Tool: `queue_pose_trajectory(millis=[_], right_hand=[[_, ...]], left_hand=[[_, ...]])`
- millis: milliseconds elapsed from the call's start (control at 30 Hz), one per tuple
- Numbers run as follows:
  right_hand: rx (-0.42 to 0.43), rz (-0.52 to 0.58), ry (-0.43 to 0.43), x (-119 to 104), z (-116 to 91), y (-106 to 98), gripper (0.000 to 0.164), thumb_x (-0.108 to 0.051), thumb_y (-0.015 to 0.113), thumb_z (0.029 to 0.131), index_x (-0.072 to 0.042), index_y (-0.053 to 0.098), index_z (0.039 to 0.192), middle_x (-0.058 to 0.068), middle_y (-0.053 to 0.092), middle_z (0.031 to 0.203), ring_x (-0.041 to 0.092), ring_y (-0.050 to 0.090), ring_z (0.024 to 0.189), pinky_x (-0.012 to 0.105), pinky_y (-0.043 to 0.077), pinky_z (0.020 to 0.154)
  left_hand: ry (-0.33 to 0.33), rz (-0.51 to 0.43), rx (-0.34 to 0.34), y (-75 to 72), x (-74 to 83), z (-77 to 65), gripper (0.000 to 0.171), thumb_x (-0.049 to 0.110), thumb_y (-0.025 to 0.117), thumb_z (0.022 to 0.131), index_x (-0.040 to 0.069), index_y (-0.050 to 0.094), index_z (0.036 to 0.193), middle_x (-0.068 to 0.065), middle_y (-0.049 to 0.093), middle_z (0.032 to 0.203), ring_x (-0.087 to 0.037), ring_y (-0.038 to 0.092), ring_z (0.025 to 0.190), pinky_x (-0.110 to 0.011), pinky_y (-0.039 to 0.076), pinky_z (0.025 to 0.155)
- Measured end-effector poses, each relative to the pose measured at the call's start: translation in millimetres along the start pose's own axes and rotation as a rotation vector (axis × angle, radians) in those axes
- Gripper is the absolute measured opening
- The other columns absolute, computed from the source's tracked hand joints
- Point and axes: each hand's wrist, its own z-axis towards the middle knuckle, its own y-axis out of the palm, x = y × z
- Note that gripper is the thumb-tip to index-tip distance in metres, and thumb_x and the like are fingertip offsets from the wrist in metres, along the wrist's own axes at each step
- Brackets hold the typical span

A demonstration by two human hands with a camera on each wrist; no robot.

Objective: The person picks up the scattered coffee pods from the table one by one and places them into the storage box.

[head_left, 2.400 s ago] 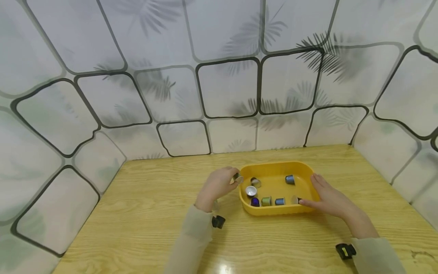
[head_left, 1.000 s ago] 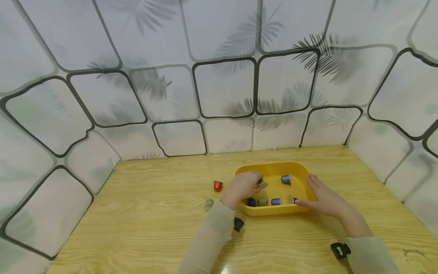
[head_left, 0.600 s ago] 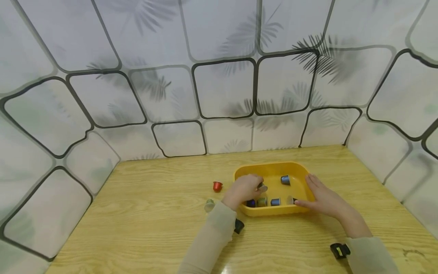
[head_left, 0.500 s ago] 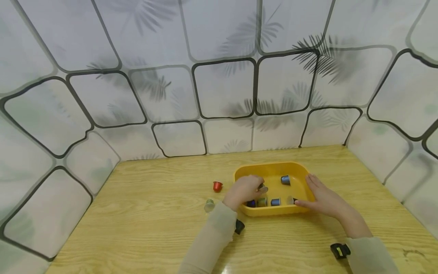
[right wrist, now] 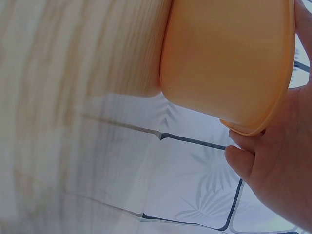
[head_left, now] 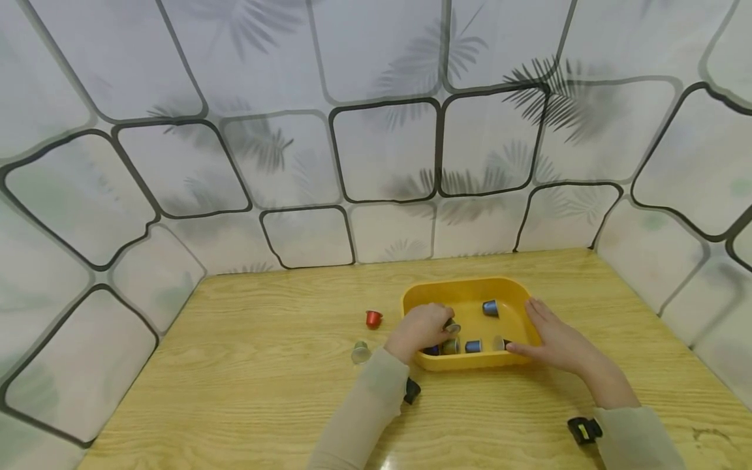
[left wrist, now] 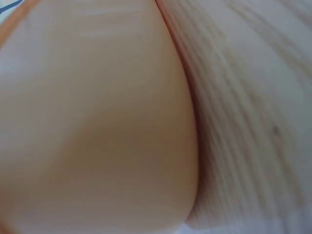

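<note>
Over the left part of a yellow tray (head_left: 470, 287), my left hand (head_left: 420, 328) pinches a coffee capsule (head_left: 452, 326), its pale lid facing right. Just below lie a green capsule (head_left: 450, 346) and a dark blue-purple capsule (head_left: 431, 350), partly covered by the hand. My right hand (head_left: 564, 343) grips the tray's right end, thumb over the near rim beside a capsule with a pale lid (head_left: 499, 343). In the right wrist view its fingers (right wrist: 240, 163) lie at the tray's rim (right wrist: 273, 109). The left wrist view shows mostly the tray's outer wall (left wrist: 107, 126).
In the tray are also a blue capsule (head_left: 473, 346) near the front wall and another blue capsule (head_left: 490, 308) farther back. A red capsule (head_left: 373, 319) and a pale green capsule (head_left: 360, 352) stand on the wooden table (head_left: 264, 365) to its left. Patterned cloth (head_left: 388, 150) encloses the table.
My left hand has moved from the tray's left edge to inside it with a capsule, then slightly toward the near wall. The red capsule on the table has come into view. The right hand stays put.
</note>
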Motion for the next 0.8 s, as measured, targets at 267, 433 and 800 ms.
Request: queue_pose_trajectory(millis=[267,433,800], right_hand=[[0.009,0.000,-0.015,-2.5,-0.4,-0.1,0.099,-0.054,0.057,0.077,0.016,0.013,0.133,0.034,0.007,0.138,0.045,0.009,0.126,0.058,0.016,0.095],[0.008,-0.005,-0.012,-2.5,-0.3,-0.1,0.100,-0.055,0.057,0.077,0.016,0.014,0.133,0.034,0.006,0.138,0.045,0.009,0.126,0.058,0.016,0.095],[-0.013,0.011,0.007,-2.1,-0.2,-1.9,0.102,-0.056,0.056,0.077,0.015,0.011,0.134,0.033,0.004,0.139,0.045,0.005,0.127,0.059,0.014,0.095]], left_hand=[[-0.013,0.015,-0.024,0.4,0.4,-0.1,0.014,0.028,0.061,0.084,0.016,0.058,0.090,0.005,0.057,0.079,-0.006,0.050,0.063,-0.019,0.040,0.053],[-0.008,0.041,-0.024,0.5,0.5,0.1,0.013,0.028,0.061,0.084,0.016,0.058,0.089,0.005,0.056,0.079,-0.006,0.048,0.062,-0.020,0.039,0.053],[-0.009,0.074,-0.049,3.8,-0.3,2.1,0.013,0.028,0.060,0.085,0.017,0.059,0.091,0.005,0.056,0.079,-0.006,0.047,0.061,-0.019,0.039,0.053]])
